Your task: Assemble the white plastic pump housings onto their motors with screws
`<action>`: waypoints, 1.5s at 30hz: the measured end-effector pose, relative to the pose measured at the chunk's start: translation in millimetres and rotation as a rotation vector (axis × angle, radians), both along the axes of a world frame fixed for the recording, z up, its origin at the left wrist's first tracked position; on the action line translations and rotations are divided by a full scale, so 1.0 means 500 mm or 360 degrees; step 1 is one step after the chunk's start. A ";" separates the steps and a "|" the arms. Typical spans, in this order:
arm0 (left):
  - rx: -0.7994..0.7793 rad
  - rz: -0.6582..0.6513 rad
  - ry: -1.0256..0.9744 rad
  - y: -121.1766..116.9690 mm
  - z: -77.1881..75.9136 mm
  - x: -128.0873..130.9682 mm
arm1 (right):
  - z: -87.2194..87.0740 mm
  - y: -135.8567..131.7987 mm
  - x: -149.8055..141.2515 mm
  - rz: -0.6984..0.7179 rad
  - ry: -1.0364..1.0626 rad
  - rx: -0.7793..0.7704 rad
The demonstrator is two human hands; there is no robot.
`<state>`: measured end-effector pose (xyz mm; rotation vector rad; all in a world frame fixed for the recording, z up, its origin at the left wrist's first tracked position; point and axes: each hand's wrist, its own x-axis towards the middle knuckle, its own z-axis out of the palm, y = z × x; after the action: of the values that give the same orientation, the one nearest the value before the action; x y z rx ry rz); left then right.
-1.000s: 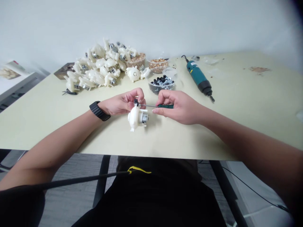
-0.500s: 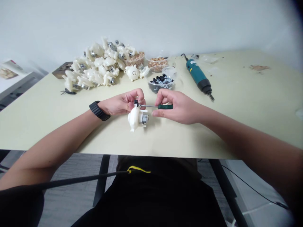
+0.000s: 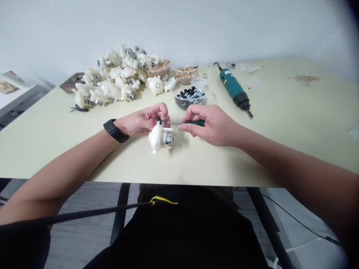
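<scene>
My left hand (image 3: pixel 146 120) is closed on a white plastic housing (image 3: pixel 155 139) with a small silver motor (image 3: pixel 169 138) on its right side. A small black part (image 3: pixel 159 120) sits at the top of the housing, between my left thumb and fingers. In my right hand (image 3: pixel 209 123) is a screwdriver with a green handle (image 3: pixel 195 122). Its thin metal shaft (image 3: pixel 174 123) points left, and the tip meets the housing's top beside the black part. Whether a screw is under the tip is too small to tell.
A heap of similar white housings (image 3: pixel 112 80) lies at the back left, by small black pliers (image 3: pixel 80 108). Clear tubs hold black parts and screws (image 3: pixel 190 95) and brownish small pieces (image 3: pixel 185 74). A green electric screwdriver (image 3: pixel 235 89) lies at the right.
The housing, both hands and the screwdriver have shifted slightly left and up in the view. The grip of the right fingers on the handle has changed a little.
</scene>
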<state>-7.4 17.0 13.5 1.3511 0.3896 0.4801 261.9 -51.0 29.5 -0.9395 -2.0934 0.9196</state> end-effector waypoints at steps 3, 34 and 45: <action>0.0016 -0.0003 0.0011 0.005 -0.004 -0.006 | 0.002 -0.002 -0.005 -0.0012 0.0001 -0.0306; 0.0150 0.0065 -0.0031 0.009 0.007 -0.001 | -0.009 0.000 -0.011 0.0152 0.0192 -0.0682; 0.0115 0.0208 -0.0061 -0.007 0.018 0.008 | -0.008 -0.004 -0.015 -0.0136 0.0143 -0.0054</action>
<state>-3.4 13.8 22.7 1.3893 0.4339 0.6328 254.2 -52.8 25.5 -0.9796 -1.9530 0.9385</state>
